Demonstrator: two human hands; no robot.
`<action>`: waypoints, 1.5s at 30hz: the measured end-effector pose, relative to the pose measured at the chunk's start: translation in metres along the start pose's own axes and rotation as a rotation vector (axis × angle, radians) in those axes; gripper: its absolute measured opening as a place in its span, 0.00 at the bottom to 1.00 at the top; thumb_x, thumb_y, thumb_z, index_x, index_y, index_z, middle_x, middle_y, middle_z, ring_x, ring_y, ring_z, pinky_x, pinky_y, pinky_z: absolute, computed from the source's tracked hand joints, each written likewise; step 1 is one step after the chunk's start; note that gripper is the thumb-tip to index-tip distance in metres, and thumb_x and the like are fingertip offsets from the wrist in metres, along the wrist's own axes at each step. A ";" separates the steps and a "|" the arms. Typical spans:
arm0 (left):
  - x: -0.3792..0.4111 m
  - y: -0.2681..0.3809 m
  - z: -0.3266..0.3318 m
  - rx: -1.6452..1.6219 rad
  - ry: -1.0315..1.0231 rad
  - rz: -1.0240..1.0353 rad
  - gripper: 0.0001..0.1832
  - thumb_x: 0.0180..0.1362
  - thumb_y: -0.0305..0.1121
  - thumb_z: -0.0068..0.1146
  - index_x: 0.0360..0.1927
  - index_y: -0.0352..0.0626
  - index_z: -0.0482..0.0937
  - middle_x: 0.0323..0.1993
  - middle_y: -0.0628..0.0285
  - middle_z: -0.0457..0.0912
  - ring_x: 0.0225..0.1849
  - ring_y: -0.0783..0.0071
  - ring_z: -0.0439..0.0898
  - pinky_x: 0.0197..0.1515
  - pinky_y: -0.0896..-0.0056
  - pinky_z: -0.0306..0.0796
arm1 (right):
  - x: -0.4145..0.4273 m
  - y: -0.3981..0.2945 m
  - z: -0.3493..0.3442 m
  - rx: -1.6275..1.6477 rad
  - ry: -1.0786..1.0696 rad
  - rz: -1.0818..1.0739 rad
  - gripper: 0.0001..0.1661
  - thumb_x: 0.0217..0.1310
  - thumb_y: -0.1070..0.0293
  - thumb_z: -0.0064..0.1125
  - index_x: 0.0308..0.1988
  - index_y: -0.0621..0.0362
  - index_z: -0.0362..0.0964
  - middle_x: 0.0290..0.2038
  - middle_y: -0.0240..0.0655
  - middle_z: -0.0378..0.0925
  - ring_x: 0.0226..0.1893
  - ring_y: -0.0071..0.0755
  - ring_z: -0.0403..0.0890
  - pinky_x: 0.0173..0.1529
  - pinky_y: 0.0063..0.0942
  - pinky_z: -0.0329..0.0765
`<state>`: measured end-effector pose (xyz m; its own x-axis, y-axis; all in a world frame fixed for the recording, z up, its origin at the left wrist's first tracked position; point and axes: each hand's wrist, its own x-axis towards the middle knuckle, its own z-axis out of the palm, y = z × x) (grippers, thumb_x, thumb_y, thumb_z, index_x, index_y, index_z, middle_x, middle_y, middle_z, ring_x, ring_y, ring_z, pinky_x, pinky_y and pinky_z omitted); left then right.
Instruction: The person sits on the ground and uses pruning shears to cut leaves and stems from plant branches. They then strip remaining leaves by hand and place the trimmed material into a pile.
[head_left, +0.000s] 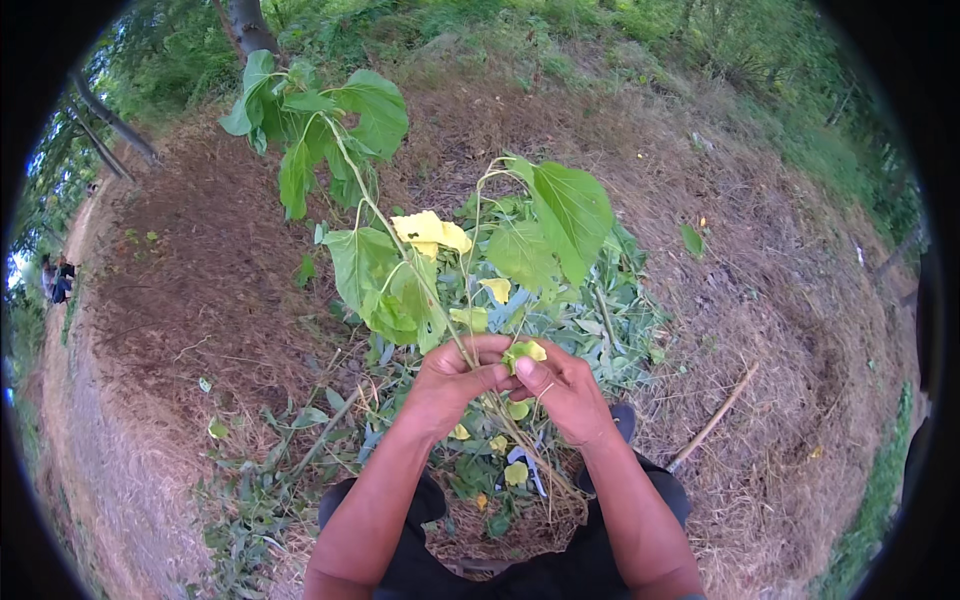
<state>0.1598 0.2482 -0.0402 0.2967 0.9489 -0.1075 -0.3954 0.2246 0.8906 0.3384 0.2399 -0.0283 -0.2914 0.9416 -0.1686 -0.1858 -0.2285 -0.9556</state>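
Observation:
My left hand (463, 377) is closed around a bundle of thin stems, among them a long leafy branch (373, 196) that leans up to the left. Large green leaves (571, 217) and a yellowed, holed leaf (429, 231) hang from the stems. Beside it, my right hand (564, 390) pinches a small yellow-green leaf (523, 352) between thumb and fingers, close against the left fingertips. The bundle's bare stem ends (551, 474) slant down to the right between my legs. Under them lies a blue-and-white object (528, 466), partly covered, whose kind I cannot make out.
A heap of cut leafy branches (600, 322) covers the ground ahead. More cuttings (251, 491) lie at my left. A wooden stick (712, 417) rests on dry grass at my right. Tree trunks (251, 28) rise at the upper left; people (58, 279) sit far off beside a dirt path (124, 457).

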 end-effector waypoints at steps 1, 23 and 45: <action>0.000 -0.001 0.001 0.031 0.004 -0.012 0.15 0.58 0.23 0.62 0.50 0.37 0.79 0.39 0.62 0.84 0.37 0.76 0.80 0.40 0.71 0.76 | 0.001 0.003 0.004 0.021 0.041 -0.006 0.27 0.66 0.59 0.59 0.57 0.67 0.69 0.36 0.31 0.80 0.34 0.21 0.76 0.39 0.23 0.75; -0.001 -0.010 -0.002 -0.005 0.212 -0.010 0.07 0.63 0.29 0.58 0.41 0.38 0.81 0.38 0.59 0.84 0.38 0.72 0.80 0.47 0.68 0.74 | -0.008 0.010 0.018 -0.861 -0.006 -0.378 0.06 0.59 0.70 0.56 0.31 0.62 0.71 0.30 0.47 0.76 0.32 0.55 0.79 0.35 0.45 0.75; -0.013 0.006 0.012 0.010 0.003 -0.151 0.08 0.67 0.33 0.53 0.39 0.39 0.76 0.25 0.67 0.77 0.20 0.84 0.70 0.22 0.80 0.64 | 0.003 -0.025 -0.012 0.120 -0.041 -0.007 0.36 0.58 0.74 0.59 0.66 0.62 0.59 0.40 0.35 0.79 0.33 0.25 0.79 0.29 0.23 0.75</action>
<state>0.1636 0.2344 -0.0284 0.3490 0.9054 -0.2419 -0.3379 0.3623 0.8687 0.3530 0.2515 -0.0082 -0.3277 0.9329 -0.1495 -0.2981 -0.2523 -0.9206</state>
